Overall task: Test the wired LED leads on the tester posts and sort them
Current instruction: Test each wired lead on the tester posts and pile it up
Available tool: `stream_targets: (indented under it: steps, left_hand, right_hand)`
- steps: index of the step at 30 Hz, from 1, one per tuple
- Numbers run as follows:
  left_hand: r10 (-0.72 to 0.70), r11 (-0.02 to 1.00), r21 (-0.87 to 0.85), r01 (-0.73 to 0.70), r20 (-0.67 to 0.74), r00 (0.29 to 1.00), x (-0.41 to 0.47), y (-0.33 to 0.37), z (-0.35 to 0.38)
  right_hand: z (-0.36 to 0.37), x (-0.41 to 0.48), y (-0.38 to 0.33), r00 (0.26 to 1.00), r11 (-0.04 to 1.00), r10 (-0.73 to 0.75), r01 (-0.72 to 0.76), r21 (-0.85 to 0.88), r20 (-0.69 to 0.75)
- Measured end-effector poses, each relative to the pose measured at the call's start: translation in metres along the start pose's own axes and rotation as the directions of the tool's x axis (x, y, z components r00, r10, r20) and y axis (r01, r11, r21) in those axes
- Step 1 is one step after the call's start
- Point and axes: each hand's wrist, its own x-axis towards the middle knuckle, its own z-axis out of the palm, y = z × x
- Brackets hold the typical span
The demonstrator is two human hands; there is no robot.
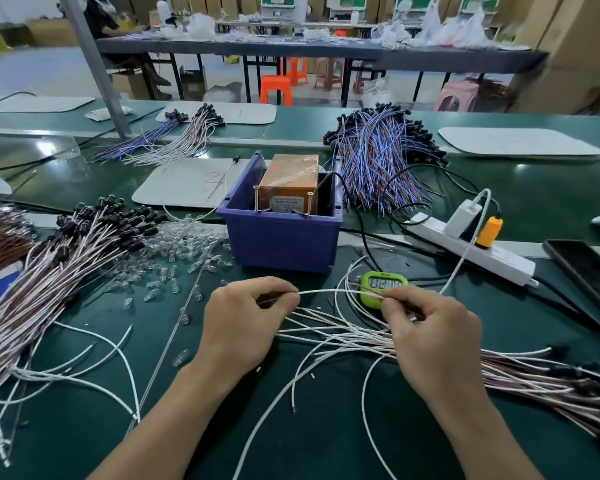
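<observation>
Head view: left hand (246,317) and right hand (430,327) both pinched white lead (329,291) stretched between them over green surface (326,445). Tester posts (256,199) stood in blue bin (281,240) at 12 o'clock from hands; lead bundle (534,379) lay at 3 o'clock.

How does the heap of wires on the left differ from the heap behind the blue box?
The left heap has white and pinkish wires; the far heap has blue and brown ones. The left heap lies on the person's side of the table, beside loose clear bulbs; the far heap sits beyond the blue box, to its right. Both heaps have black caps at one end of the wires.
</observation>
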Motion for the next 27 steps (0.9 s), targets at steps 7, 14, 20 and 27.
stream_targets:
  steps: [7,14,20,27]
  left_hand:
    - [0.049,0.963,0.265,-0.045,-0.009,0.999,-0.005,0.003,0.002]
    - [0.151,0.965,0.215,-0.15,0.012,0.989,-0.011,0.001,0.011]
    - [0.185,0.97,0.151,-0.19,0.051,0.981,-0.013,0.006,0.016]
    - [0.27,0.958,0.068,-0.277,0.105,0.957,-0.013,0.005,0.014]
  right_hand:
    - [-0.011,0.007,0.003,0.968,0.972,0.11,-0.057,0.229,-0.225]
    - [-0.047,0.011,-0.016,0.734,0.955,-0.292,0.262,-0.141,-0.613]
    - [0.008,-0.001,-0.054,0.938,0.917,-0.343,0.326,-0.231,-0.04]
    - [0.039,-0.013,-0.038,0.894,0.942,-0.276,0.325,-0.086,0.353]
